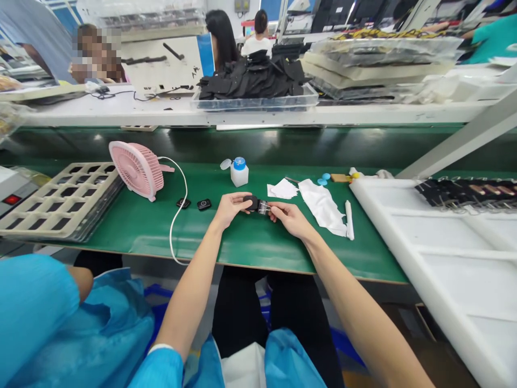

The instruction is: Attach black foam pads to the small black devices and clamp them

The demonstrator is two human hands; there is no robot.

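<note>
Over the green worktop, my left hand (pixel 233 209) is closed on a small black smartwatch case (pixel 251 203), thumb on top and fingers behind it. A binder clip (pixel 264 207) with silvery wire handles sits against the right side of the case. Thumb and fingers of my right hand (pixel 287 215) pinch the handles of that clip. Whether its jaws grip the case cannot be made out. To the left of my left hand lie two more dark watch cases, one (pixel 204 204) with a round mark on its face and another (pixel 183 203) beside the white cable.
A pink fan (pixel 137 168) and a stacked tray of dark parts (pixel 60 199) stand left. Behind my hands is a white bottle with a blue cap (pixel 239 172). White cloth (pixel 323 207) and paper pieces (pixel 283 189) lie right, beside a white divided tray (pixel 444 269) holding clipped black parts.
</note>
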